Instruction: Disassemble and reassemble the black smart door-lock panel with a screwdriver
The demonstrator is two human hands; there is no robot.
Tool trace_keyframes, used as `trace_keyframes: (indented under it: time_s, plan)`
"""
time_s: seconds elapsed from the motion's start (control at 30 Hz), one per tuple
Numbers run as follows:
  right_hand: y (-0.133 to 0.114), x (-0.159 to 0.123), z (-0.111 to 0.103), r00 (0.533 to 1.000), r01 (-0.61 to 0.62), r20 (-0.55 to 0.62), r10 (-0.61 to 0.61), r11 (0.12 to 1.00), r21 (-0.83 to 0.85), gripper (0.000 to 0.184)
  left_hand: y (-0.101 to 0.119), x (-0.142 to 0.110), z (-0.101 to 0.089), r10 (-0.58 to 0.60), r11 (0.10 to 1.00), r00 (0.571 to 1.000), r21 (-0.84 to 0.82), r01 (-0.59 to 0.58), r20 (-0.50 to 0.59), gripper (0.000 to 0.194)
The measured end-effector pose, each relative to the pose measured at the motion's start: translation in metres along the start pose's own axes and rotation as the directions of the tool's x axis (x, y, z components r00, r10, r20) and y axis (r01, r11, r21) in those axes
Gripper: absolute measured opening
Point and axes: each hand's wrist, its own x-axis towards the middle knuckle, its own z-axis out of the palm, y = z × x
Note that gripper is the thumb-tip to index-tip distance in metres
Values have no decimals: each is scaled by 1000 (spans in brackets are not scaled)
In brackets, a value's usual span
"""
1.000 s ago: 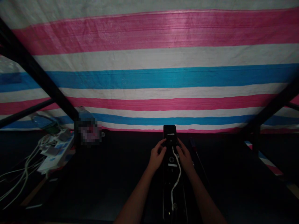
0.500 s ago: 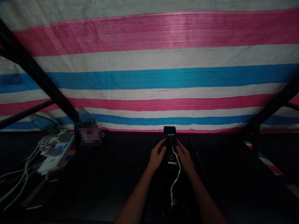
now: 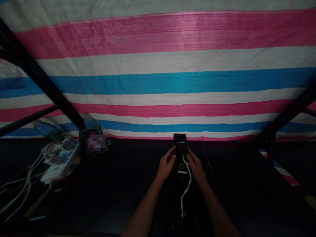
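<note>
A long, narrow dark casing (image 3: 182,179) lies lengthwise in front of me, with round spots and white label strips on it. Its far end is a flat black panel (image 3: 180,139). Along it runs a white cable (image 3: 188,189). My left hand (image 3: 166,163) grips the casing's left side below the black panel, fingers bent against the edge. Opposite it, my right hand (image 3: 194,163) holds the right side, its fingertips beside the cable's upper end. To the right of that hand lies a screwdriver (image 3: 204,152) with a dark handle and long shaft. Dim light hides the finer parts.
At left stands a white power strip (image 3: 58,169) with plugs and tangled white cables (image 3: 29,174). A dark phone-like slab (image 3: 46,204) lies nearer. Black bars (image 3: 49,89) slope on both sides before a striped sheet (image 3: 172,82). A blurred-out item (image 3: 95,141) sits by the left bar.
Almost nothing differs. The view has shifted very slightly; both hands keep the same hold on the casing.
</note>
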Motion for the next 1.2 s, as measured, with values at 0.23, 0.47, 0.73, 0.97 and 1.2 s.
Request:
trace_keyframes:
  time_s: [0.23, 0.47, 0.73, 0.97, 1.2]
  plan:
    - [1, 0, -1, 1000, -1, 7, 1, 1000, -6, 60, 0, 0, 0, 3, 1000, 1000, -1, -3, 10, 50]
    - [-1, 0, 0, 1000, -1, -7, 1, 1000, -5, 60, -1, 0, 0, 5, 1000, 1000, -4, -5, 5, 50]
    - [-2, 0, 0, 1000, -2, 3, 2, 1000, -10, 63, -2, 0, 0, 7, 1000, 1000, -5, -7, 8, 49]
    - [-2, 0, 0, 1000, 1, 2, 0, 1000, -14, 61, 1, 0, -1, 12, 1000, 1000, 7, -12, 10, 49]
    - [-1, -1, -1, 1000, 10, 11, -10, 1000, -19, 61, 1, 0, 0, 9, 1000, 1000, 13, -9, 2, 48]
